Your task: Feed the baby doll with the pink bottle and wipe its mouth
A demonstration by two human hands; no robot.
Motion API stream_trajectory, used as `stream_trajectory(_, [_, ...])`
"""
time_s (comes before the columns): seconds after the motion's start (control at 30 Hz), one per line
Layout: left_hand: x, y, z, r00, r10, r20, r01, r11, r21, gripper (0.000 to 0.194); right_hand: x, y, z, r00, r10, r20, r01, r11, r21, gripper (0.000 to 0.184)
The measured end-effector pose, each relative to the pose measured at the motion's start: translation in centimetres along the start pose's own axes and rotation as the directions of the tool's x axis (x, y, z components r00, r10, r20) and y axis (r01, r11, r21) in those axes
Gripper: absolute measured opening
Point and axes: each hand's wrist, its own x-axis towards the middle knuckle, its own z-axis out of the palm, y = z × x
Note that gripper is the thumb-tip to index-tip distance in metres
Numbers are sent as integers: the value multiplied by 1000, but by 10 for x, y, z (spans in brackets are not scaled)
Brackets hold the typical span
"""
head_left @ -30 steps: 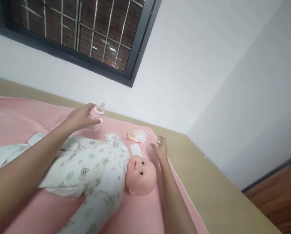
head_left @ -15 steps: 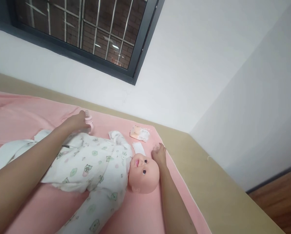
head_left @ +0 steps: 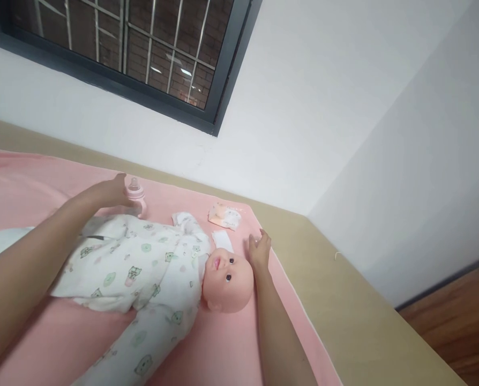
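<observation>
A pink baby bottle [head_left: 135, 194] with a clear nipple stands upright on the pink sheet [head_left: 215, 351]. Just left of it is my left hand [head_left: 113, 192], thumb and fingers apart beside the bottle. A bald baby doll [head_left: 229, 281] in a white printed outfit [head_left: 155, 268] lies on its back under my left forearm. Beyond the doll's head, near the sheet's edge, my right hand [head_left: 259, 251] has its fingers spread around a small clear object [head_left: 257, 239], too faint to name. Part of that object is hidden by the fingers.
An orange-and-white soft packet [head_left: 225, 216] lies near the sheet's far corner. A folded white tissue or cloth [head_left: 222, 241] is next to the doll's head. The beige surface [head_left: 315, 279] borders a white wall [head_left: 296, 107] and a barred window [head_left: 163, 48].
My left hand has loosened from the bottle and drawn slightly left; the bottle stays put. My right hand's fingers have spread a little. The whole view has shifted slightly.
</observation>
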Motion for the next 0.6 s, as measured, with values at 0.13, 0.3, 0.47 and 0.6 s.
stream_trajectory(0.13, [-23, 43, -40, 993, -114, 10, 112, 985, 129, 108, 0, -1, 0, 998, -30, -57, 30, 1000, -1, 56])
stream_trajectory(0.3, [-51, 124, -48, 975, 201, -94, -194, 978, 73, 69, 1, -6, -2, 990, -79, -117, 73, 996, -53, 50])
stream_trajectory(0.47, [-59, 204, -18, 869, 436, 235, -379, 891, -250, 51, -2, -13, -4, 961, -240, -137, 227, 968, -104, 42])
stream_trajectory(0.6, [-49, 247, 10, 601, 553, 578, -407, 833, -374, 50, -3, -16, -1, 931, -354, -94, 344, 933, -105, 40])
